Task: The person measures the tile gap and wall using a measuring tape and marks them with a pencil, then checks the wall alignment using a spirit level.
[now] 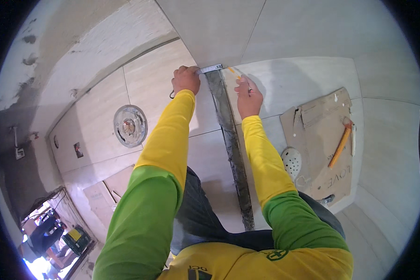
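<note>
At the far end of the floor, my left hand (186, 80) is closed on a tape measure, its body mostly hidden in the fingers. The pale blade (211, 69) of the tape lies across the far end of a rough grey strip (229, 135) between the floor tiles, close to the wall. A dark loop hangs below that hand. My right hand (250, 97) pinches a yellow pencil (234, 73), its end pointing toward the tip of the blade. Both arms reach forward in yellow and green sleeves.
Right of my knee lies a cardboard sheet (319, 154) with an orange-handled hammer (341, 142). A white perforated clog (291, 162) shows beside it. On the left is a round drain (130, 126). Tiled walls stand ahead and right; another person (44, 233) is at lower left.
</note>
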### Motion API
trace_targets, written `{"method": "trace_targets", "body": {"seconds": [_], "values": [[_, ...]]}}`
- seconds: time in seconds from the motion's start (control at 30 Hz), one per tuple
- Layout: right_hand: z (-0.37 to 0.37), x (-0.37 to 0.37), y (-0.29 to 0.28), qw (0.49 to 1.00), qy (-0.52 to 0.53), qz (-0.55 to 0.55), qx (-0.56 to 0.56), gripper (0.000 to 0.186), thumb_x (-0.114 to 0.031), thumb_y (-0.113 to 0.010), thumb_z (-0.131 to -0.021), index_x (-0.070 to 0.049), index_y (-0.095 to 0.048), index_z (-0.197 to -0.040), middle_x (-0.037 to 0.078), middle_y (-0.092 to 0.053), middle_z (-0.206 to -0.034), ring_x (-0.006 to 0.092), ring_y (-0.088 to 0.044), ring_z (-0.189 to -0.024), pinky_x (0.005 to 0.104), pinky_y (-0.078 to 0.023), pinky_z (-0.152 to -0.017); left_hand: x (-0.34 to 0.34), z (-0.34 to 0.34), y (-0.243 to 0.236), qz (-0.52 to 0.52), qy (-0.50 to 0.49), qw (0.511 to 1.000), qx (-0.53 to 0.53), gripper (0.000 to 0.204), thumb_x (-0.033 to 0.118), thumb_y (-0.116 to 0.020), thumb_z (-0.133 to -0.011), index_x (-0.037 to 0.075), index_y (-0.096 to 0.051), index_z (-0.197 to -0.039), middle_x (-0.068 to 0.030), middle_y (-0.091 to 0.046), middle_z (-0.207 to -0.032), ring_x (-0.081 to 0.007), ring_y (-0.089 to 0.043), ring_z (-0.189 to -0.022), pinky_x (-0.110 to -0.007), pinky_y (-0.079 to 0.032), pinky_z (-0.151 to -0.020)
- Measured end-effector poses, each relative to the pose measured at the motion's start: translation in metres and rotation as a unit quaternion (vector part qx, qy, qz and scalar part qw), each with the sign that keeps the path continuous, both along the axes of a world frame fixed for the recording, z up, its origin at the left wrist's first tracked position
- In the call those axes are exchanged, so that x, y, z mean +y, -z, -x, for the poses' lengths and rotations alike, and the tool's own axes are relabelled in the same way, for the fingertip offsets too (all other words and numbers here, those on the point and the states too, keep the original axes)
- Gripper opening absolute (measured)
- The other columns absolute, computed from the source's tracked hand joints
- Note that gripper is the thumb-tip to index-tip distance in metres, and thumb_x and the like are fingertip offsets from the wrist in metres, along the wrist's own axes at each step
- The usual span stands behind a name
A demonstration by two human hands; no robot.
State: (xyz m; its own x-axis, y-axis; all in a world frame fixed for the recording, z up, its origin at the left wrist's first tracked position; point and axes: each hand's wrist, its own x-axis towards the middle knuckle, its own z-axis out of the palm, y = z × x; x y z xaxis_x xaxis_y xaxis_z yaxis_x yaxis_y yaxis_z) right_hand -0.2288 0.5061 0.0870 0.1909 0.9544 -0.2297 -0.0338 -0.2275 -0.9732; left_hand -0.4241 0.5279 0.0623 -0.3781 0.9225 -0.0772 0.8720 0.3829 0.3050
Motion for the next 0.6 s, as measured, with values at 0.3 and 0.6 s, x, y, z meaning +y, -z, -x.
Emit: {"method": "trace_targets", "body": {"seconds": [0.3, 0.6], "values": [[-0.006, 0.002, 0.005, 1.000, 0.000, -0.011, -0.001, 0.034, -0.027, -0.056, -0.092, 0.002, -0.064, -0.108, 0.008, -0.068, -0.089, 0.0141, -0.065, -0.072, 0.0250, -0.049, -0.067, 0.000, 0.002, 0.003, 0.012, -0.009, 1.000, -0.019, 0.022, 0.026, -0.056, -0.085, 0.024, -0.069, -0.103, -0.0089, -0.062, -0.106, -0.0305, -0.056, -0.105, -0.043, -0.048, -0.089], [-0.007, 0.002, 0.007, 1.000, -0.005, -0.005, -0.011, 0.034, -0.028, -0.055, -0.093, 0.002, -0.063, -0.107, 0.007, -0.069, -0.090, 0.0130, -0.063, -0.070, 0.0243, -0.047, -0.064, 0.007, 0.009, 0.009, 0.055, 0.010, 0.998, -0.028, 0.022, 0.025, -0.054, -0.087, 0.028, -0.069, -0.103, -0.0050, -0.061, -0.108, -0.0279, -0.054, -0.108, -0.043, -0.048, -0.089]]}}
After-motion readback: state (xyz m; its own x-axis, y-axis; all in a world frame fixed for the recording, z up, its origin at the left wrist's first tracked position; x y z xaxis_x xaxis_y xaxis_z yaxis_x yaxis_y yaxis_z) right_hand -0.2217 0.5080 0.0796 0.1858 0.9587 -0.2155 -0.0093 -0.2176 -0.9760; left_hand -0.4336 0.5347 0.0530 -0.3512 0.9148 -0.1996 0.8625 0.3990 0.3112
